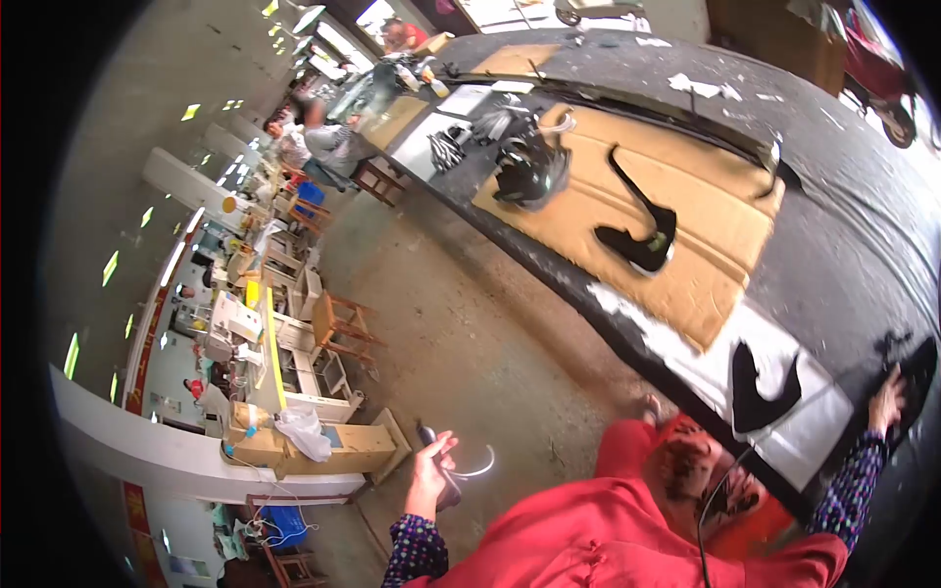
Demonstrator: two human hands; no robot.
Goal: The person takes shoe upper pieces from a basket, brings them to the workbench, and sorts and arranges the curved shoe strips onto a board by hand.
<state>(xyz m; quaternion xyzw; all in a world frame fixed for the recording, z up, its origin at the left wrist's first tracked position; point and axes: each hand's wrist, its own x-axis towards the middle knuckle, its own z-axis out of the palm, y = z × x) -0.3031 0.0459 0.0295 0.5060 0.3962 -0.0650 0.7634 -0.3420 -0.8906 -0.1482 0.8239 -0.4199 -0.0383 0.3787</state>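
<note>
My left hand [428, 477] is held out over the floor beside the table, its fingers wrapped round a dark-handled tool [450, 493]. A thin white curved strip [480, 467] sticks out beside it; whether it belongs to the tool I cannot tell. At the far right, my right hand [886, 404] lies with fingers stretched on black pieces [919, 380] on the tabletop. Close to it, a U-shaped black shoe piece [761, 397] rests on a white sheet [818, 446]. Another black shoe piece with a long strap [642, 235] lies on the cardboard.
The brown cardboard [711, 196] covers part of the dark table [833, 225]. A heap of black pieces in clear plastic [529, 171] sits at its far end. A cable [708, 510] crosses my red apron [578, 539]. Stools [338, 323] and co-workers [328, 142] are to the left.
</note>
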